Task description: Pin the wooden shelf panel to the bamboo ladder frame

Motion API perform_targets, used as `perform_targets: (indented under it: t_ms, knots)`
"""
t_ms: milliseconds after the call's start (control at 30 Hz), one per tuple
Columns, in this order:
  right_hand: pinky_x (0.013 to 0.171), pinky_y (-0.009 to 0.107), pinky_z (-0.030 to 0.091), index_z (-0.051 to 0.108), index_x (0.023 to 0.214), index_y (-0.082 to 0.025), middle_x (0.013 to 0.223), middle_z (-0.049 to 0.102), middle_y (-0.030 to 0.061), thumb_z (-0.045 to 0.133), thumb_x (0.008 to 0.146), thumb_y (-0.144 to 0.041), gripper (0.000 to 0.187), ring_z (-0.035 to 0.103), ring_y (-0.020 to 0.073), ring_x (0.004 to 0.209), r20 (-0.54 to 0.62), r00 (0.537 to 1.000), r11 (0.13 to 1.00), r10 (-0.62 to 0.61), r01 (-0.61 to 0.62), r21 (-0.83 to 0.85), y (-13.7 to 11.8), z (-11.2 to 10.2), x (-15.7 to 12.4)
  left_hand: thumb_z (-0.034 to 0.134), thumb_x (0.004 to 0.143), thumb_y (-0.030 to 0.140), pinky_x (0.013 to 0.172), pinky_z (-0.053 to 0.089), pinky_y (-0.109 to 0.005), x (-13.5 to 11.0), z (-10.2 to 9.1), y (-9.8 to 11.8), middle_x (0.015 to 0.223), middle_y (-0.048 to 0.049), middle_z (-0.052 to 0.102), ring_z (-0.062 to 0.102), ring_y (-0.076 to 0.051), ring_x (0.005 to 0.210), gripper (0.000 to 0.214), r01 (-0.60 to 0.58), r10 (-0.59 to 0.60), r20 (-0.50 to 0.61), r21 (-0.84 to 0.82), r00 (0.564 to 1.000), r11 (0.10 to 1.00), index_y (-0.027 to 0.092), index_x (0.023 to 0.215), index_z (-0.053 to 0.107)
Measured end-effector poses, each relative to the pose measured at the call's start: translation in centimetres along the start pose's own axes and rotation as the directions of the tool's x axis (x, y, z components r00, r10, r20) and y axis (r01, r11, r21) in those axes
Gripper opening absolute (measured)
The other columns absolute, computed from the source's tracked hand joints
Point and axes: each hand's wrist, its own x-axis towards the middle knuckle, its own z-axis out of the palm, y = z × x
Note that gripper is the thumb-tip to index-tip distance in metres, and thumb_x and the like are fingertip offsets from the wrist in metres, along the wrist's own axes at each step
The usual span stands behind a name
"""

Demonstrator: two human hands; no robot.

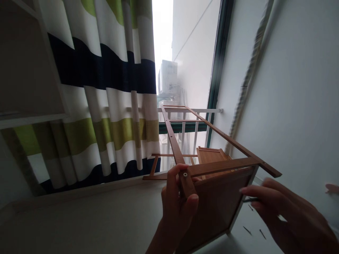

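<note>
My left hand (177,203) is wrapped round the near end of a brown wooden leg of a frame (173,141), close to a round bolt head (185,174) set in the wood. A crosspiece joins this leg to a second long leg (230,139) on the right. Below the crosspiece is a flat brown panel (217,206) with a pale edge. To the right of the panel, my right hand (280,208) pinches a short thin dark metal rod (250,200) between thumb and fingers, apart from the frame. The rod's exact kind is unclear.
Several dark screws (247,230) lie on the pale surface at lower right. Beyond the frame stand another wooden panel (212,158), a window with a white railing (196,134), and a striped curtain (113,106). A white wall (296,88) rises on the right.
</note>
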Motion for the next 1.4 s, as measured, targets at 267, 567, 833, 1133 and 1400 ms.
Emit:
perform_targets:
  t_ms: [267,567,833,1133,1400]
  knots:
    - [0.058,0.02,0.036,0.054,0.092,-0.016,0.076,0.052,0.0006,0.041,0.091,-0.012,0.014,0.047,0.0081,0.066,0.173,0.97,0.895,-0.173,0.082,0.439,-1.7,2.4,9.3,0.039,0.085,0.055,0.045,0.041,-0.019,0.2,0.0,0.6,0.062,0.0033,0.056,0.051,-0.011,0.05,0.044,-0.101,0.101,0.016,0.034,0.995,0.994,0.023,0.115,0.037]
    - [0.055,0.021,0.031,0.052,0.085,-0.015,0.07,0.048,-0.0012,0.042,0.09,-0.013,0.011,0.04,0.0072,0.06,0.195,0.962,0.922,-0.192,0.109,0.372,-1.3,3.6,9.2,0.04,0.085,0.053,0.038,0.036,-0.018,0.4,0.2,0.4,0.055,0.0047,0.046,0.043,-0.009,0.042,0.042,-0.113,0.113,-0.006,0.038,0.994,0.993,0.022,0.113,0.037]
    - [0.056,0.021,0.031,0.052,0.083,-0.014,0.069,0.049,-0.0009,0.04,0.091,-0.016,0.015,0.039,0.0075,0.058,0.214,0.961,0.938,-0.176,0.098,0.334,-1.0,4.0,9.5,0.042,0.085,0.053,0.037,0.034,-0.016,0.5,0.1,0.4,0.061,0.0038,0.054,0.044,-0.008,0.043,0.042,-0.104,0.104,-0.013,0.017,0.995,0.994,0.024,0.115,0.037]
    - [0.054,0.021,0.03,0.051,0.081,-0.015,0.069,0.049,-0.0013,0.039,0.091,-0.015,0.015,0.041,0.0069,0.059,0.282,0.946,0.943,-0.158,0.06,0.327,-1.2,3.3,9.7,0.042,0.084,0.055,0.033,0.025,-0.018,0.3,0.0,0.3,0.05,0.0057,0.039,0.027,-0.007,0.037,0.045,-0.098,0.101,-0.035,0.067,0.994,0.993,0.023,0.114,0.039]
    - [0.051,0.02,0.029,0.049,0.079,-0.015,0.066,0.048,-0.002,0.04,0.09,-0.015,0.014,0.04,0.0066,0.055,0.331,0.921,0.964,-0.208,0.135,0.23,-1.3,3.2,10.2,0.041,0.085,0.053,0.036,0.032,-0.017,0.2,0.1,0.1,0.056,0.0048,0.049,0.034,-0.007,0.038,0.044,-0.098,0.099,-0.021,0.035,0.995,0.995,0.023,0.117,0.037]
